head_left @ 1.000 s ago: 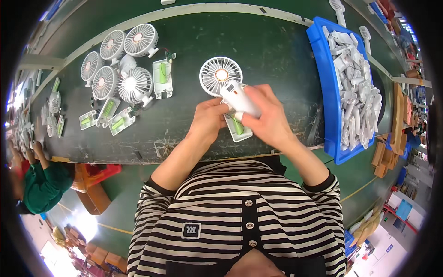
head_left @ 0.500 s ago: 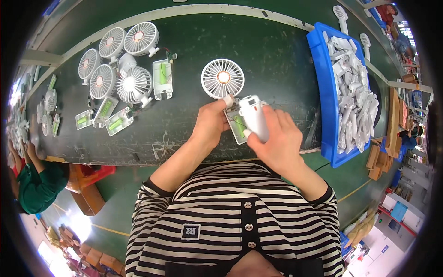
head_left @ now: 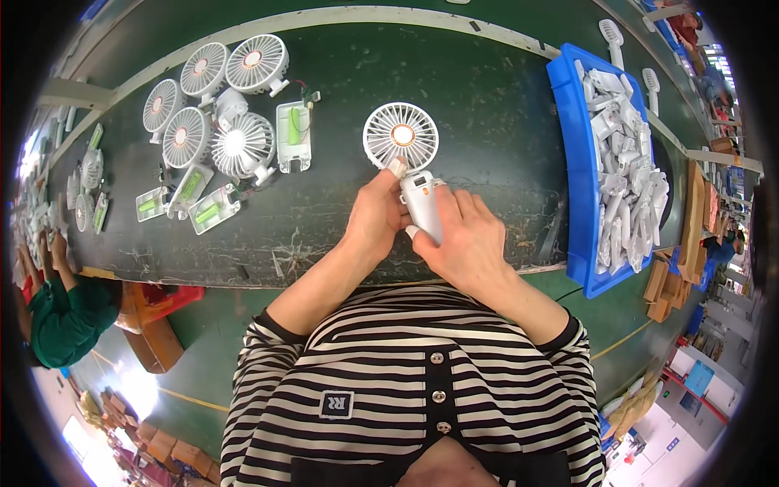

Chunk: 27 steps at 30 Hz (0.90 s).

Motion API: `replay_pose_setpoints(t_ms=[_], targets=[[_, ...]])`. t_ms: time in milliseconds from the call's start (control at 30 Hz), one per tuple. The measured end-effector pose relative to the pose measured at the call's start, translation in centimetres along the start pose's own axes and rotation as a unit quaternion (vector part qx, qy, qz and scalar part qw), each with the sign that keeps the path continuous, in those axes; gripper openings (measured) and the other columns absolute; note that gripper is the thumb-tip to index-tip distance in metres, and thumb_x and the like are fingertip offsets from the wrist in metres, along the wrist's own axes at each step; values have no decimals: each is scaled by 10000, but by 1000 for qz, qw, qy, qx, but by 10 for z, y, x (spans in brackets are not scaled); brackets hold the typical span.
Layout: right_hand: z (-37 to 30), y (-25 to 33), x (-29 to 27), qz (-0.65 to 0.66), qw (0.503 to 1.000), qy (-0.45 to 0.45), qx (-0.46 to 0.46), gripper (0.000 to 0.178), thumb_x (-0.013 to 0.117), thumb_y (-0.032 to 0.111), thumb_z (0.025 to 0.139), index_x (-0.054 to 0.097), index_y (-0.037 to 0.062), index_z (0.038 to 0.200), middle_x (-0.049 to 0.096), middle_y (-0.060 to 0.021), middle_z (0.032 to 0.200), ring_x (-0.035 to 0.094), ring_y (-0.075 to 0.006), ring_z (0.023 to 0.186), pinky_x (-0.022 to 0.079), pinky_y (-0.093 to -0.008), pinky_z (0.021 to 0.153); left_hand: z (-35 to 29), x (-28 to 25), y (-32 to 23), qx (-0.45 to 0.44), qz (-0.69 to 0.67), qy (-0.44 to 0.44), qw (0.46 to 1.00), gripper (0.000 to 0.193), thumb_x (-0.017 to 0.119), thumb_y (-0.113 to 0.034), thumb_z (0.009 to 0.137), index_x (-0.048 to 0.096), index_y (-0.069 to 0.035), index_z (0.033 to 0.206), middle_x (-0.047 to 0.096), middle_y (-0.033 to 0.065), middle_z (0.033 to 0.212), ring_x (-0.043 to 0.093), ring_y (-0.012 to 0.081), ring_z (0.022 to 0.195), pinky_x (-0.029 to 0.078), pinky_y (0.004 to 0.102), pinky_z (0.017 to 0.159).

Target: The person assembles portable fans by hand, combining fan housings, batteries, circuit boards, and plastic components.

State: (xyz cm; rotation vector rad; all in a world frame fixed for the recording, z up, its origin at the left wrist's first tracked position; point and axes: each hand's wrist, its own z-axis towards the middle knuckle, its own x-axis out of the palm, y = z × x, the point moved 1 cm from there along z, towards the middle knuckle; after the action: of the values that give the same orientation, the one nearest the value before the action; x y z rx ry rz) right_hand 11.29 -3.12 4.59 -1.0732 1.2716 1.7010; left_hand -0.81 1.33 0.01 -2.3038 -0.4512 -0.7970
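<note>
Handheld fan (head_left: 410, 166) sits clamped at its white handle by both left hand (head_left: 377, 213) and right hand (head_left: 462, 239); uneven squeezing could leave the handle shell misaligned.

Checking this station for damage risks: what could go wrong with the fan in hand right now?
1. Both hands, left hand and right hand, squeeze the white handle while the fan head lies on the green belt; pressing could strain the neck.
2. The left thumb touches the grille; it could bend.
3. Loose fans nearby could be knocked.
</note>
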Motion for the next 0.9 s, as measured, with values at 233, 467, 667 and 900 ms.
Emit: replay_pose_setpoints(t_ms=[233,467,667,900], targets=[[1,-1,3,-26,1000,4,-17,513,664,197,575,508,-58,992,525,-118,752,543,-252,641,465,-344,493,1,2,0,21,-16,-11,1000,414,488,-371,868,516,4,1043,563,118,988,569,221,856,455,345,749],[0,-1,6,-34,999,4,-39,532,666,207,586,512,-63,1017,543,-124,780,559,-256,662,476,-343,502,5,-5,6,15,84,-3,996,327,589,-225,831,555,34,1029,597,90,914,593,169,790,482,292,665],[0,-4,7,-50,998,21,-34,535,676,221,595,522,-59,1023,561,-124,782,573,-264,677,481,-353,511,6,-3,8,18,78,-11,997,309,593,-201,831,559,40,1022,596,94,913,593,171,791,485,290,661],[4,-5,5,-61,996,17,-65,515,677,247,592,524,-58,978,529,-107,769,553,-240,661,470,-332,474,7,-1,6,12,69,-25,997,294,590,-187,833,563,44,1014,597,102,912,597,182,778,489,297,663]])
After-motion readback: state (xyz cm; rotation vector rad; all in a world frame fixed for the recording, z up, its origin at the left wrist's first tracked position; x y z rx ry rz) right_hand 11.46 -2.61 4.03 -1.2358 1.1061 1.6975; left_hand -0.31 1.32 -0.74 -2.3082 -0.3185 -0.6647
